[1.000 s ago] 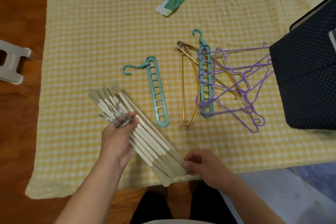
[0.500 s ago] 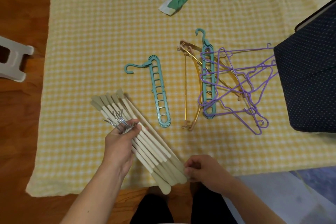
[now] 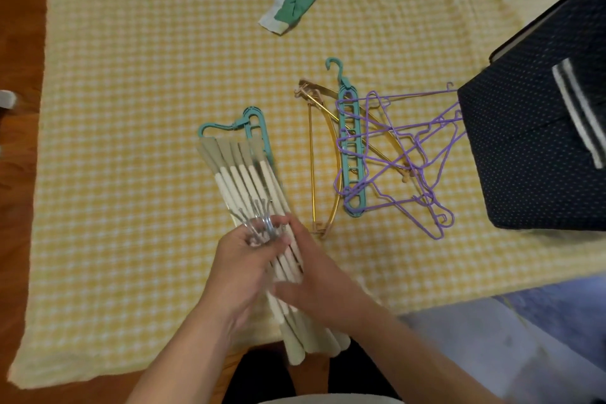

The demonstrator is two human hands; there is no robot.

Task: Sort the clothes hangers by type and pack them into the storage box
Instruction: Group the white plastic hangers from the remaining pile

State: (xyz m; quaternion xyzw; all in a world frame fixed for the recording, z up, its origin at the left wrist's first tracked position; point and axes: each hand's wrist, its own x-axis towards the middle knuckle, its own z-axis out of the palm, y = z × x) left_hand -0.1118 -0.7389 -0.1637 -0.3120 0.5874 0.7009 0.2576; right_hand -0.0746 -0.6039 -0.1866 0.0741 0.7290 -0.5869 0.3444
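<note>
Currently, my left hand [image 3: 244, 267] gripping cream hangers [image 3: 252, 194] (metal hooks bunched), my right hand [image 3: 314, 285] clasping them alongside, yellow blanket [image 3: 131, 108] beneath.

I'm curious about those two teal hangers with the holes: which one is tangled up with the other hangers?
The right teal hanger, threaded among the purple wire hangers over the gold hangers. The left teal hanger is only partly covered by the held cream bundle.
</note>
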